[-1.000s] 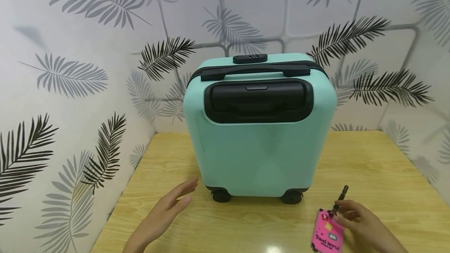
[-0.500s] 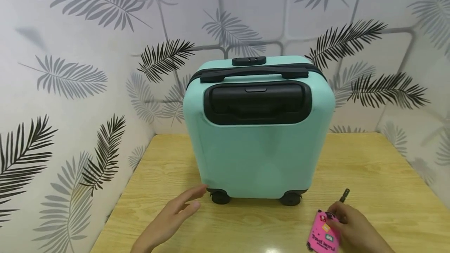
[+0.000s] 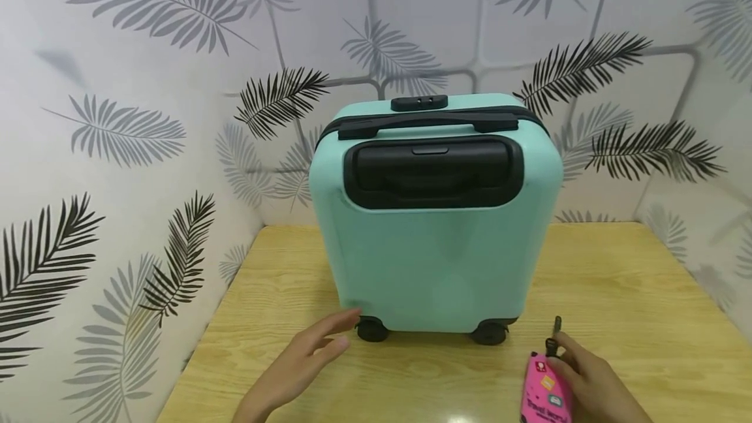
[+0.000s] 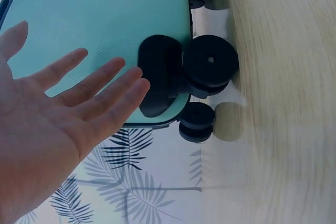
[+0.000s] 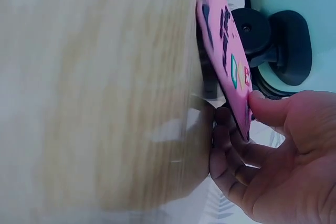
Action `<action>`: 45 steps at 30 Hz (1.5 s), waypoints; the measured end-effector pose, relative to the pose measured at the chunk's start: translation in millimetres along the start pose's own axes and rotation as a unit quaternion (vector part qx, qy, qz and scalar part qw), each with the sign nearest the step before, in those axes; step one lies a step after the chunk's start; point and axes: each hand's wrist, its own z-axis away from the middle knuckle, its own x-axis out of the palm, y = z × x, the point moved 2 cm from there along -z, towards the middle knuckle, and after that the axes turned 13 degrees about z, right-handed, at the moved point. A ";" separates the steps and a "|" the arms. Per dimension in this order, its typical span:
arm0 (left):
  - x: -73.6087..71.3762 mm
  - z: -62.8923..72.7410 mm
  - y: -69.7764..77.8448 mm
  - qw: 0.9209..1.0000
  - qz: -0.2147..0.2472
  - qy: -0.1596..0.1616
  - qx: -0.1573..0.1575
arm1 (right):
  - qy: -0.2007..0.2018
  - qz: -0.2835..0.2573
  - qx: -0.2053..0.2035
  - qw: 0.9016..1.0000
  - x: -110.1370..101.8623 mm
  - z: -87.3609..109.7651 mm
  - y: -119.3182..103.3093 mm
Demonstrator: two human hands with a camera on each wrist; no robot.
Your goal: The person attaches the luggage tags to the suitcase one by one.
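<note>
I've R hand (image 3: 595, 380) pinching pink tag (image 3: 542, 389) on cam. L hand (image 3: 298, 365), fingers spread, nr teal suitcase (image 3: 435, 260).

Below the grip we see a pale yellow, wood-grained tabletop (image 3: 411, 377), with a small white glare spot (image 3: 457, 418) left of the grip. Well beyond the grip, we face a pale grey-white back wall (image 3: 437, 31) — printed with feathery black and grey leaves (image 3: 284, 98). Similarly patterned, pale left (image 3: 196, 165) and right walls (image 3: 711, 237) stand either side of the grip.
</note>
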 end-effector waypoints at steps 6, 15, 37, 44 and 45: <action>2.4 -8.2 1.4 1.000 -0.017 0.005 0.013 | 0.015 -0.005 0.008 1.000 1.9 2.4 -6.3; 8.6 -13.4 4.8 1.000 -0.004 -0.016 0.015 | 0.046 0.006 0.049 0.998 4.6 6.5 -8.7; 22.9 -22.3 9.8 0.999 0.008 -0.047 0.006 | 0.109 -0.065 0.076 0.989 -8.4 21.2 -33.6; 32.0 -27.1 15.6 0.998 0.029 -0.052 0.014 | 0.157 -0.082 0.030 0.984 -15.6 30.5 -45.2; 33.1 -27.8 16.6 0.998 0.031 -0.052 0.018 | 0.165 -0.082 0.024 0.983 -17.1 31.6 -47.5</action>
